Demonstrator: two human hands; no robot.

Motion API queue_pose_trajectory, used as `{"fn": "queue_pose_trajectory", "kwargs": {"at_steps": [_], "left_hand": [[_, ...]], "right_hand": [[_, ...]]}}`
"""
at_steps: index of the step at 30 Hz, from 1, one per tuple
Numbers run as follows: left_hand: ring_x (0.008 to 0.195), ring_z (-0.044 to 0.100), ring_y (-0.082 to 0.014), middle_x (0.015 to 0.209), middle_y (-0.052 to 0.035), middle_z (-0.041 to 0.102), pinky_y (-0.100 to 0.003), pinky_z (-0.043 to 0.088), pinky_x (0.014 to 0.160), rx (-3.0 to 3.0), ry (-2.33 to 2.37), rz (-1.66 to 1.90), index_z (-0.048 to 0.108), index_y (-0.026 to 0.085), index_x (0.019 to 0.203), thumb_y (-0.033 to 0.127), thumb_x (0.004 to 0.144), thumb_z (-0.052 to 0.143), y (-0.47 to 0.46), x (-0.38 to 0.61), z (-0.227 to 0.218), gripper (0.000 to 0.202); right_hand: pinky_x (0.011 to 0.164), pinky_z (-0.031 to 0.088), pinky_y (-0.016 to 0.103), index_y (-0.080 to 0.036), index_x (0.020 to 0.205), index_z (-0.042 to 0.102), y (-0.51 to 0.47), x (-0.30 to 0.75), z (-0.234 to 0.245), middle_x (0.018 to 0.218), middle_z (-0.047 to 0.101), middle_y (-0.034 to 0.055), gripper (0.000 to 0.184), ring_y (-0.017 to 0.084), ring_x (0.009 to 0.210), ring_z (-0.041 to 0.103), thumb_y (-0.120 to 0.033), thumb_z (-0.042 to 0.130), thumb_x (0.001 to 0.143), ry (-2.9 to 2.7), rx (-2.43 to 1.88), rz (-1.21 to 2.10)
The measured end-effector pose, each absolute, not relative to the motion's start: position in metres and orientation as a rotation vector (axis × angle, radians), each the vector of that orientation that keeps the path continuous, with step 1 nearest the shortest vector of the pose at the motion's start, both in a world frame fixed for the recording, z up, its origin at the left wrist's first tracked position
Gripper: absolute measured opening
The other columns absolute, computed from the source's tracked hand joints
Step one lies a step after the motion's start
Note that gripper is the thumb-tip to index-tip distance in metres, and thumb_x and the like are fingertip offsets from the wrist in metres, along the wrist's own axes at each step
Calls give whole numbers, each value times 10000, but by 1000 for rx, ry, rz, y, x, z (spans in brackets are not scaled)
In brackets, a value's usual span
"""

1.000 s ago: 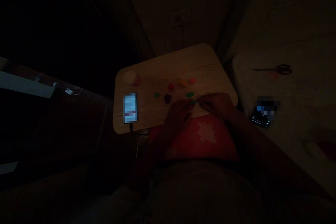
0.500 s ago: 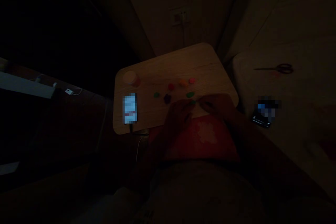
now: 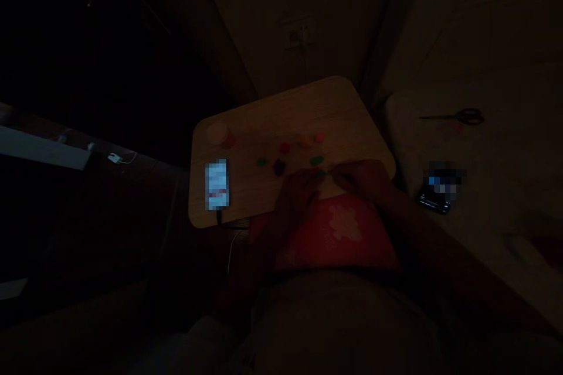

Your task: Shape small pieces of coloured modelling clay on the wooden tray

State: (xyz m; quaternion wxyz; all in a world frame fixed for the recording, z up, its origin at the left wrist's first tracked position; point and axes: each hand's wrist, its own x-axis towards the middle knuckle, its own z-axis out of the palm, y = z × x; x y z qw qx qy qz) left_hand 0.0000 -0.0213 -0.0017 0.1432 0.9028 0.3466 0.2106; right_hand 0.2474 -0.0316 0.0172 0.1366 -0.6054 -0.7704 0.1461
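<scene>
My left hand (image 3: 301,186) and my right hand (image 3: 361,177) meet at the front edge of the small wooden table, fingertips pinched together. Between them shows a small green piece (image 3: 324,173) that looks like modelling clay; dim light hides how each finger grips it. Just beyond the fingers lies a green lump (image 3: 316,160). Farther up are an orange lump (image 3: 305,141), a pink lump (image 3: 319,137) and a red lump (image 3: 285,147). A dark purple lump (image 3: 279,167) and another green lump (image 3: 261,162) sit left of my hands.
A lit phone (image 3: 217,185) with a cable lies on the table's (image 3: 246,199) left side, below a pale round tub (image 3: 217,133). Red patterned cloth (image 3: 345,228) covers my lap. Scissors (image 3: 457,117) and a dark device (image 3: 435,202) rest on the pale surface at right.
The view has shifted slightly. My hands stay together at the table edge, and the green piece between them now shows less. The lumps, phone and tub keep their places on the table.
</scene>
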Motion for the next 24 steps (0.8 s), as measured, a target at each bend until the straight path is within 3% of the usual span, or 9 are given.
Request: {"fn": "queue_pose_trajectory", "kwargs": {"at_steps": [6, 11, 17, 24], "left_hand": [[1400, 590, -306, 1532, -119, 650, -532, 475, 1182, 2599, 1017, 583, 667, 223, 1444, 223, 1024, 579, -22, 1, 1, 430], [1407, 585, -299, 1539, -114, 647, -520, 469, 1188, 2617, 1007, 596, 668, 221, 1445, 221, 1029, 577, -22, 0, 1, 426], [1410, 578, -304, 1528, -116, 651, -532, 470, 1190, 2604, 1025, 577, 664, 231, 1462, 226, 1030, 570, -21, 0, -2, 442], [1415, 574, -305, 1545, -113, 646, -542, 458, 1205, 2606, 1028, 580, 674, 227, 1445, 236, 1034, 562, -22, 0, -1, 426]], "right_hand": [[806, 518, 333, -268, 1154, 851, -33, 245, 19, 1154, 851, 71, 350, 269, 1013, 798, -360, 539, 1023, -2210, -1729, 499], [747, 495, 324, -248, 1104, 857, -34, 241, 19, 1057, 859, 84, 344, 264, 933, 798, -366, 545, 1023, -2230, -1769, 449], [800, 533, 337, -279, 1174, 850, -35, 245, 13, 1156, 853, 65, 343, 266, 997, 802, -347, 551, 1021, -2184, -1694, 469], [763, 522, 330, -276, 1180, 850, -37, 243, 16, 1114, 856, 74, 343, 261, 939, 799, -348, 556, 1018, -2233, -1751, 457]]}}
